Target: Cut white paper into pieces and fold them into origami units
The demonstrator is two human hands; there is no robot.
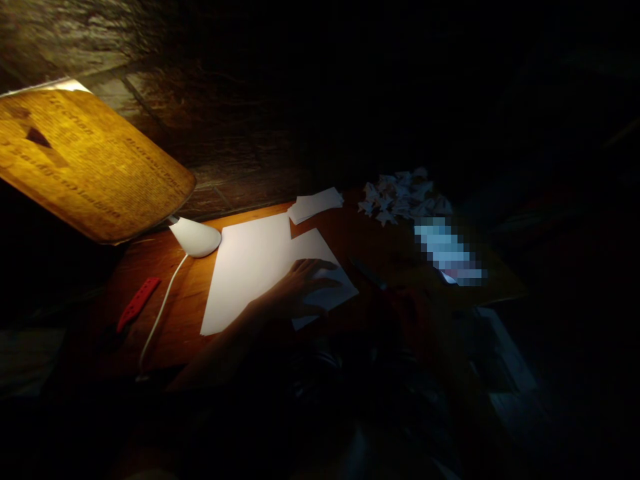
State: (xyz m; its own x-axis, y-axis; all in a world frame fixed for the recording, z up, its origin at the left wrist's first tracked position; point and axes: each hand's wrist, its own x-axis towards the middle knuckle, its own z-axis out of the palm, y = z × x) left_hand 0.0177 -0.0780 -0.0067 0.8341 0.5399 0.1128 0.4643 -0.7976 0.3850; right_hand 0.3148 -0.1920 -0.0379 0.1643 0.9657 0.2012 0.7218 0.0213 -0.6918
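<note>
My left hand [307, 287] lies with fingers spread over a white sheet of paper [320, 250], pressing near its right part. Beneath and to the left is a larger stack of white paper [250, 260]. My right hand [413, 310] is in deep shadow to the right of the sheet. From it a slim bladed tool [369, 273] points up and left, just off the paper's right edge; whether it is scissors or a knife I cannot tell. The fingers around its handle are barely visible.
A lamp with a yellow shade [95, 167] and white base [197, 238] lights the wooden table [185, 300] from the left. A red-handled object [139, 303] lies near its cord [163, 307]. Behind are cut paper pieces [316, 203], a heap of folded paper [400, 193] and a lit phone [445, 247].
</note>
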